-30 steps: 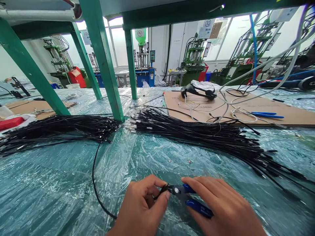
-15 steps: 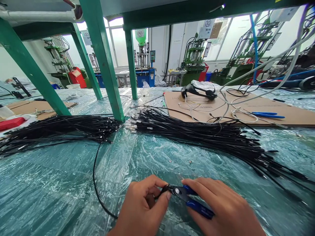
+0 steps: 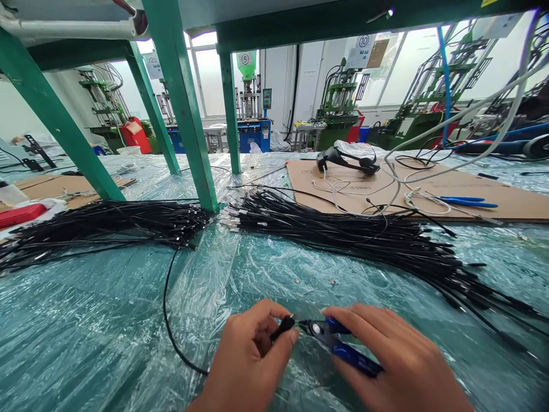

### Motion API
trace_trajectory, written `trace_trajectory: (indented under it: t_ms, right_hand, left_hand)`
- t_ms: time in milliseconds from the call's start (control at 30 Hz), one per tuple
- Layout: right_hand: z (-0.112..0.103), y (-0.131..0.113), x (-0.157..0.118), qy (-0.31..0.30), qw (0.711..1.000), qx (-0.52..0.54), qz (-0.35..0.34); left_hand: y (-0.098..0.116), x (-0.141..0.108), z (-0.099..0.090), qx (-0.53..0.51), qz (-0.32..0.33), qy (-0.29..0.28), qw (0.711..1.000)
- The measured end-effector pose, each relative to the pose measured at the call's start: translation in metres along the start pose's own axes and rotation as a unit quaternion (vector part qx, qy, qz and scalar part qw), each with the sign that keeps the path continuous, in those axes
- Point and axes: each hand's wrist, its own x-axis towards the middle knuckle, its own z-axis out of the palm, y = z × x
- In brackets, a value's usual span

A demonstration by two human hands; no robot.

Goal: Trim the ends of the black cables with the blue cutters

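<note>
My left hand (image 3: 253,355) pinches the black connector end of a cable (image 3: 283,327) between thumb and forefinger, its small metal tip pointing up and right. The cable's black cord (image 3: 168,320) curves away over the plastic film on the left. In my right hand (image 3: 394,357) are blue-handled flush cutters (image 3: 355,359), the fingers closed around the grips. The dark jaws of the cutters lie just right of the connector, with a slight gap between them.
Two bundles of black cables, one on the left (image 3: 120,223) and one on the right (image 3: 343,234), lie beyond my hands. A green post (image 3: 184,109) stands between them. Cardboard (image 3: 463,183) at the right bears a black headset (image 3: 347,161) and blue-handled tweezers or pliers (image 3: 468,201).
The cutters have moved a little to the right, off the connector, whose tip now shows. My left hand keeps its pinch, with the connector turned slightly upward.
</note>
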Motion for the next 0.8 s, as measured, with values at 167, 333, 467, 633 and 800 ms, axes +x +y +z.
trace_trajectory:
  t_ms: [167, 333, 467, 633, 800]
  right_hand:
    - [0.001, 0.0, -0.002, 0.014, 1.0, -0.02, -0.003]
    - [0.004, 0.002, -0.007, -0.018, 1.0, -0.015, 0.002]
    - [0.004, -0.002, -0.004, -0.002, 1.0, -0.021, 0.0]
    - [0.002, -0.009, 0.002, 0.027, 0.999, -0.023, -0.006]
    - [0.001, -0.008, 0.004, 0.024, 0.999, -0.024, -0.007]
  left_hand:
    - [-0.003, -0.001, 0.002, -0.019, -0.027, 0.006, 0.999]
    - [-0.002, -0.004, 0.004, -0.03, -0.022, 0.028, 0.999]
    - [-0.001, -0.005, 0.004, -0.026, -0.017, 0.02, 0.999]
    - [-0.005, -0.005, 0.006, -0.017, 0.01, 0.032, 0.999]
    - [-0.008, -0.005, 0.008, -0.007, 0.022, 0.051, 0.998]
